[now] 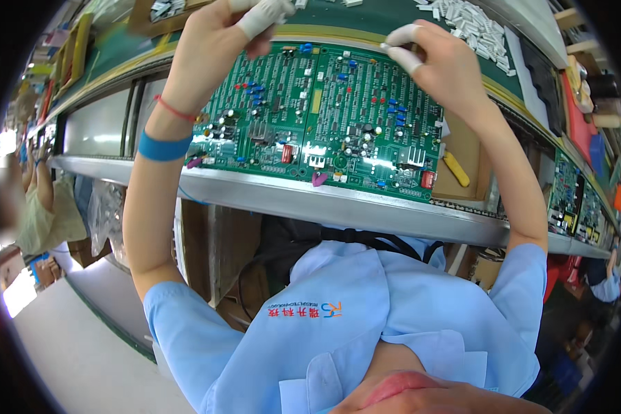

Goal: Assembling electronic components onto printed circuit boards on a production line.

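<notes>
Two green circuit boards (310, 141) lie side by side before me, carrying blue, red and white components. Above the top edge of the left board is my left hand (217, 43), with white finger covers. Its covered fingers are closed together; whatever they hold is hidden. My right hand (450, 67) hovers over the upper right corner of the right board. Its covered thumb and forefinger pinch a small white part (384, 46). Purple clips or tabs (319, 179) sit along the boards' near edge.
A pile of white connectors (472, 27) lies on the green bench top at the far right. A metal rail (255, 185) runs along the near side. Right of the boards is a yellow-handled tool (455, 170). More boards (576, 196) stand farther right, and people work at both sides.
</notes>
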Action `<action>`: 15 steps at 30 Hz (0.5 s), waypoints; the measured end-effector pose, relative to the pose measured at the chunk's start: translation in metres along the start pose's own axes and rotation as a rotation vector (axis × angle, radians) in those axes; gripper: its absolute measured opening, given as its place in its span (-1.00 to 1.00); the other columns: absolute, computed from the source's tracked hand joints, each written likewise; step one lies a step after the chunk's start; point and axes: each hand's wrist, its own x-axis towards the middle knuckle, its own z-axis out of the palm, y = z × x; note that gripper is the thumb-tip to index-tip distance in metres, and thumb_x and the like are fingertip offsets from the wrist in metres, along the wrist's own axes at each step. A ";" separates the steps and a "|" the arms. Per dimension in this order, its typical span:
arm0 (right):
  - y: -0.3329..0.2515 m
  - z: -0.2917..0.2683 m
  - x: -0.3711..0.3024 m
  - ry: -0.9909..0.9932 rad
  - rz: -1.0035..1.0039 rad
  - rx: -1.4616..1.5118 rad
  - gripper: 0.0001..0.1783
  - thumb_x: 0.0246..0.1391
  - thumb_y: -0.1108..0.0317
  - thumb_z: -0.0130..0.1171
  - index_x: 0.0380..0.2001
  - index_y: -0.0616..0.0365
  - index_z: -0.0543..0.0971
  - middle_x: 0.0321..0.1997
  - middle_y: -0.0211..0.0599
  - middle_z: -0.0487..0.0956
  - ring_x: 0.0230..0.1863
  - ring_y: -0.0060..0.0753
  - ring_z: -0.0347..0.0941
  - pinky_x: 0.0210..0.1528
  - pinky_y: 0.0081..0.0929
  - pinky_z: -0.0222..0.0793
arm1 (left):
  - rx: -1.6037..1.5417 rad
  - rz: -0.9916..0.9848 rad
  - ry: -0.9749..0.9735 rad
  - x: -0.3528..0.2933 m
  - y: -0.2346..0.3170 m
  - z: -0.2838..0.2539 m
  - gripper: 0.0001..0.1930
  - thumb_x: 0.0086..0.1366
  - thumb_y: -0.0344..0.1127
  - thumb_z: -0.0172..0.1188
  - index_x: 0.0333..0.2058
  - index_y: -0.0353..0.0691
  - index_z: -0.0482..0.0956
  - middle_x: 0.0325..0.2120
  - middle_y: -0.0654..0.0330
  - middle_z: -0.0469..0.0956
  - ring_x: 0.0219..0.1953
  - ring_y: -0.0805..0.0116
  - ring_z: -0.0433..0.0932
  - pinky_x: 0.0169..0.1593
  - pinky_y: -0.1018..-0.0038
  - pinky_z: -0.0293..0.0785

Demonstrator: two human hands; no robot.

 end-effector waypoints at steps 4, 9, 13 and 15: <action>-0.001 0.019 0.010 -0.033 -0.042 -0.120 -0.89 0.00 0.31 0.18 -0.41 0.03 0.63 -0.37 -0.42 0.59 -0.38 -0.30 0.55 -0.35 -0.37 0.44 | -0.028 -0.071 0.002 -0.020 -0.003 0.000 -0.74 0.38 -0.19 0.06 -0.20 -0.27 0.59 -0.62 0.38 0.40 -0.58 0.68 0.32 -0.50 0.69 0.20; -0.006 0.033 0.023 -0.135 -0.048 -0.195 -0.91 -0.06 0.36 0.16 -0.47 0.06 0.63 -0.41 -0.33 0.60 -0.36 -0.21 0.56 -0.34 -0.29 0.46 | -0.102 -0.155 0.108 -0.032 -0.005 0.000 -0.79 0.30 -0.29 0.16 -0.17 -0.28 0.57 -0.58 0.37 0.46 -0.56 0.66 0.36 -0.45 0.69 0.24; -0.008 0.036 0.024 -0.197 -0.085 -0.306 -0.93 -0.07 0.39 0.17 -0.47 0.05 0.61 -0.43 -0.35 0.58 -0.39 -0.21 0.55 -0.38 -0.29 0.44 | -0.189 -0.149 0.073 -0.038 -0.019 -0.011 -0.75 0.25 -0.30 0.22 -0.14 -0.29 0.56 -0.53 0.33 0.50 -0.56 0.63 0.37 -0.41 0.69 0.27; -0.007 0.036 0.024 -0.211 -0.103 -0.333 -0.93 -0.04 0.39 0.18 -0.43 0.02 0.62 -0.43 -0.42 0.57 -0.42 -0.25 0.53 -0.41 -0.33 0.42 | -0.284 -0.172 0.058 -0.041 -0.022 -0.011 -0.75 0.31 -0.27 0.16 -0.11 -0.29 0.55 -0.50 0.31 0.51 -0.53 0.60 0.41 -0.37 0.68 0.36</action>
